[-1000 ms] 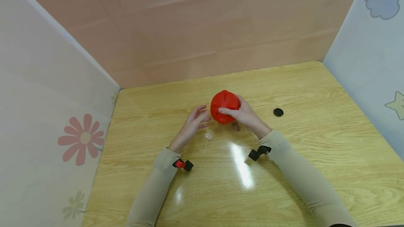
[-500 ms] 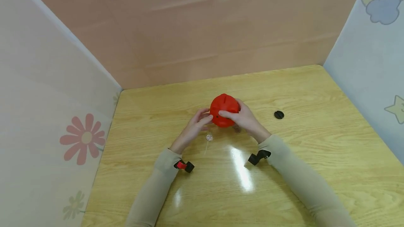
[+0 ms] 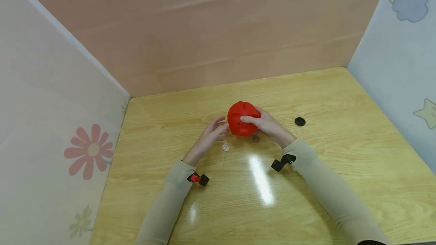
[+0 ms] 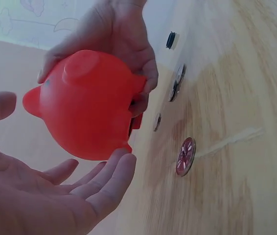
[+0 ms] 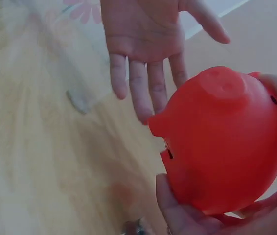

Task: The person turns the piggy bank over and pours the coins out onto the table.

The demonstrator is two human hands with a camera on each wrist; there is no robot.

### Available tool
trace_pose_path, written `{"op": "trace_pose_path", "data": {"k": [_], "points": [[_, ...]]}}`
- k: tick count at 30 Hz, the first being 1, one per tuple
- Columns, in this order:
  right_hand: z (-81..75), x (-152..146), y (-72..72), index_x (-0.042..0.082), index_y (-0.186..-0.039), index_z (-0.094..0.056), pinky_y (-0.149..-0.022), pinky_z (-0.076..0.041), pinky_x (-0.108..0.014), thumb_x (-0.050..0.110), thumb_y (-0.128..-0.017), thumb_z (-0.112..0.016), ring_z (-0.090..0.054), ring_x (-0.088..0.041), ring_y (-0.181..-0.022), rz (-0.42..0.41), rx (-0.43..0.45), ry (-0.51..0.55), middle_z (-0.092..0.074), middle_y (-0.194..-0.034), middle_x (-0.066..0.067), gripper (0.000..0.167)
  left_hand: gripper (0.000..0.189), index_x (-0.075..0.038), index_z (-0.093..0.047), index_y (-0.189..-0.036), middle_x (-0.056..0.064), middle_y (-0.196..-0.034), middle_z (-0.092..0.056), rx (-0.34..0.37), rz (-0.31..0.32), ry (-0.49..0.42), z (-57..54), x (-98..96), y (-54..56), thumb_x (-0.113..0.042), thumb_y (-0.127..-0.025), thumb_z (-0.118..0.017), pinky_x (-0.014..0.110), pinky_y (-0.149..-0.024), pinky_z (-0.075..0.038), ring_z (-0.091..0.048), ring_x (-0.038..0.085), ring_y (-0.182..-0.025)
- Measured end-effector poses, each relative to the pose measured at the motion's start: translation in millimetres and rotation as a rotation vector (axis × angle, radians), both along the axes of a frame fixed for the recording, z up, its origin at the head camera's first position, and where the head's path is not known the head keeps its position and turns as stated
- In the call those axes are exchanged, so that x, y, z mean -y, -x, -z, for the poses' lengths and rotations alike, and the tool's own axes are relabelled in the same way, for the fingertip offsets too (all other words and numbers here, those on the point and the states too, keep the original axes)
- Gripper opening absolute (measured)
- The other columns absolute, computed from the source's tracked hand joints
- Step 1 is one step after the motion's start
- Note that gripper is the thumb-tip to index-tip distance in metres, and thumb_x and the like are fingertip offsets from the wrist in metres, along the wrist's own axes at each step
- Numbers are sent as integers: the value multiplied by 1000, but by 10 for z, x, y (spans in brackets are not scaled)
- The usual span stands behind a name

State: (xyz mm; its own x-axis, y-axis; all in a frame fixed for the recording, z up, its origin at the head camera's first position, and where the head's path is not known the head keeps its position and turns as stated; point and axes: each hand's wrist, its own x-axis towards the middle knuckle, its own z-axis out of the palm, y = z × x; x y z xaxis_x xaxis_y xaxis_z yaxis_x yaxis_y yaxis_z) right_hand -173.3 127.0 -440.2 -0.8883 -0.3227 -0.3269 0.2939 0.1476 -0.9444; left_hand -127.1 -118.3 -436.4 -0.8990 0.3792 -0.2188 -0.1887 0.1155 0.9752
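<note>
One red piggy bank (image 3: 241,110), held in the right hand (image 3: 270,126)

Piggy bank: raised above the tabletop (image 3: 163,131), nearer its far edge than its near edge. Changed since half a second ago: turned slightly rightward in the grip, the small dark spot (image 3: 238,123) now closer to the middle.

Right hand: wrapped about the piggy bank's right side, thumb laid across the top.

Left hand (image 3: 208,134): fingers extended, grasping nothing, just beside the piggy bank's left side; whether the fingertips touch, cannot tell. Thumb closer to it than a second ago.

Clear disc (image 3: 225,148): one, on the tabletop, on the near side of the piggy bank; same place as before.

Further discs (image 4: 179,81): small group, on the tabletop, count unclear.

Black cap (image 3: 300,121): one, flat, between the right hand and the tabletop's right edge; unmoved.
</note>
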Motion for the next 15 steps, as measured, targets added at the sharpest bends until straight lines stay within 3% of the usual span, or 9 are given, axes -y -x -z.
{"op": "trace_pose_path", "data": {"k": [4,12,15], "points": [[61,39,4,9,-163,-34,-97,-58,-37,31,-97,-76,-55,-39,-137,-11,36,-21,-51,-157,-19,81,66,-6,-28,-165,21,-165,-41,20,9,18,24,-15,2,-33,-110,-51,61,-118,-46,-52,44,-144],[53,80,-23,9,-162,-34,-99,-59,-41,34,-95,-79,-57,-38,-134,-46,-57,-73,-53,-154,-19,85,65,-8,-29,-165,21,-164,-42,26,-12,33,46,-11,5,-32,-110,-54,60,-117,-48,-53,43,-143],[25,82,-32,9,-163,-32,-93,-61,-39,36,-95,-79,-59,-37,-130,-47,-78,-101,-53,-153,-19,87,66,-8,-28,-165,21,-164,-43,27,-14,32,48,-6,10,-32,-110,-54,61,-117,-47,-53,43,-144]]}}
